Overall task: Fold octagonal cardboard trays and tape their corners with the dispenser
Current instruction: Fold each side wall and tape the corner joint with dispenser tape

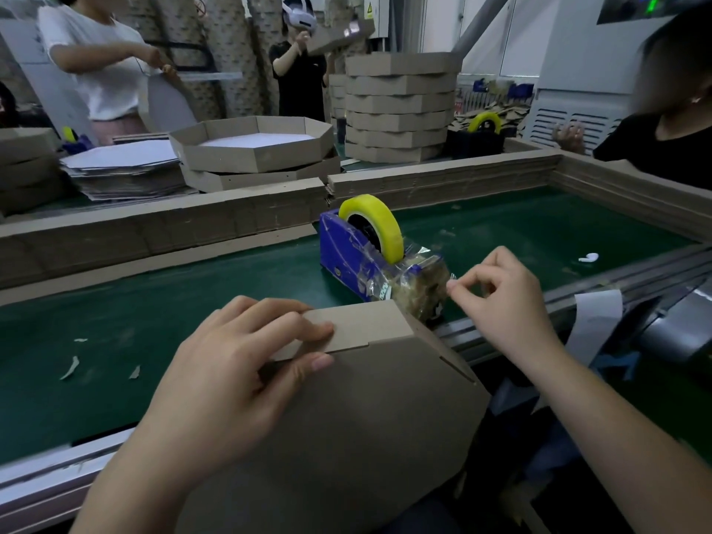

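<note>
1. Head view: my left hand (pixel 231 375) clamps the folded corner of the brown octagonal cardboard tray (pixel 366 418), fingers over the wall and thumb beneath, keeping the flap closed at the green counter's (pixel 154 302) near edge
2. My right hand (pixel 501 302) pinches thumb to forefinger at the blue tape dispenser's (pixel 346 260) cutter, I judge on a barely visible clear strip (pixel 451 281) for that corner

left hand (pixel 227 379): bare, short plain nails | right hand (pixel 501 298): bare | forearms (pixel 616 437): bare
</note>
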Tool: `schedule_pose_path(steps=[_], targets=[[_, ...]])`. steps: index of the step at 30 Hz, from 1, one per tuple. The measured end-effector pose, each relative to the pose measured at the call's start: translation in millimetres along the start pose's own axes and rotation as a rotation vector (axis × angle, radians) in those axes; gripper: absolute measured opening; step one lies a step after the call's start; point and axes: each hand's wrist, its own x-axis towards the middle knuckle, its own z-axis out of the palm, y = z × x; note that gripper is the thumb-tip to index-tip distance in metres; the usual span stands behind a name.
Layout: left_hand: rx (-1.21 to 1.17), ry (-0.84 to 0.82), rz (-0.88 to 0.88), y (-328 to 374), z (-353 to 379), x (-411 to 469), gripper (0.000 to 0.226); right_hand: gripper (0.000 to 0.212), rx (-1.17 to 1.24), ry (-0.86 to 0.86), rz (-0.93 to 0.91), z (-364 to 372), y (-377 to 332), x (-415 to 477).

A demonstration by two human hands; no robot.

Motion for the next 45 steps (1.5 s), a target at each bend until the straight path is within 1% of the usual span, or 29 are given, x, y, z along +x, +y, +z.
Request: schedule_pose_path(steps=[2, 4, 5, 7, 11, 12, 14, 17, 19, 22, 25, 32, 33, 34, 36, 37, 39, 41, 45], targets=[[-0.001, 0.007, 0.007, 0, 0, 0, 0.034, 0.024, -0.122, 0.007, -0.024, -1, -6, 0], [-0.001, 0.011, 0.012, 1, 1, 0, 0.033, 0.026, -0.248, -0.035, 0.027, -1, -8, -2], [-0.001, 0.012, 0.015, 1, 1, -1, 0.033, 0.026, -0.273, -0.045, 0.060, -1, -7, -4], [-0.008, 0.011, 0.017, 2, 1, -1, 0.033, 0.024, -0.222, -0.024, 0.065, -3, -8, -9], [-0.018, 0.008, 0.021, 2, 1, 0, 0.034, 0.017, -0.132, 0.098, -0.091, -11, -33, -19], [-0.017, 0.003, 0.021, 2, 1, 0, 0.034, 0.017, -0.087, 0.119, -0.124, -13, -44, -21], [-0.021, -0.009, 0.024, 2, 0, -1, 0.034, 0.017, 0.081, 0.124, -0.174, -21, -68, -26], [-0.042, -0.043, 0.036, 1, -2, -2, 0.034, 0.014, 0.472, 0.009, -0.200, -28, -101, -48], [-0.057, -0.062, 0.041, -1, -3, -1, 0.035, 0.013, 0.738, -0.129, -0.095, -23, -116, -69], [-0.050, -0.072, 0.049, -1, -4, -2, 0.034, 0.017, 0.941, -0.279, 0.123, -1, -125, -94], [-0.040, -0.063, 0.058, -1, -4, -3, 0.036, 0.026, 1.075, -0.258, 0.352, 17, -125, -103], [-0.035, -0.060, 0.056, -1, -3, -4, 0.033, 0.020, 1.291, -0.217, 0.680, 27, -134, -109], [-0.034, -0.057, 0.057, -1, -3, -3, 0.032, 0.019, 1.317, -0.225, 0.715, 27, -135, -109], [-0.039, -0.054, 0.052, 0, -3, -3, 0.031, 0.022, 1.336, -0.232, 0.743, 27, -137, -109], [-0.065, -0.041, 0.026, 1, -3, -4, 0.027, 0.035, 1.362, -0.237, 0.788, 26, -138, -109], [-0.080, -0.033, 0.012, 1, -4, -5, 0.024, 0.037, 1.372, -0.238, 0.809, 26, -139, -109], [-0.099, -0.027, -0.002, 1, -4, -6, 0.018, 0.037, 1.388, -0.256, 0.838, 24, -141, -109], [-0.087, -0.029, 0.025, 1, -4, -6, 0.016, 0.036, 1.391, -0.275, 0.857, 22, -142, -109], [-0.056, -0.069, 0.089, 0, -5, -4, 0.022, 0.038, 1.384, -0.285, 0.876, 20, -143, -108]])
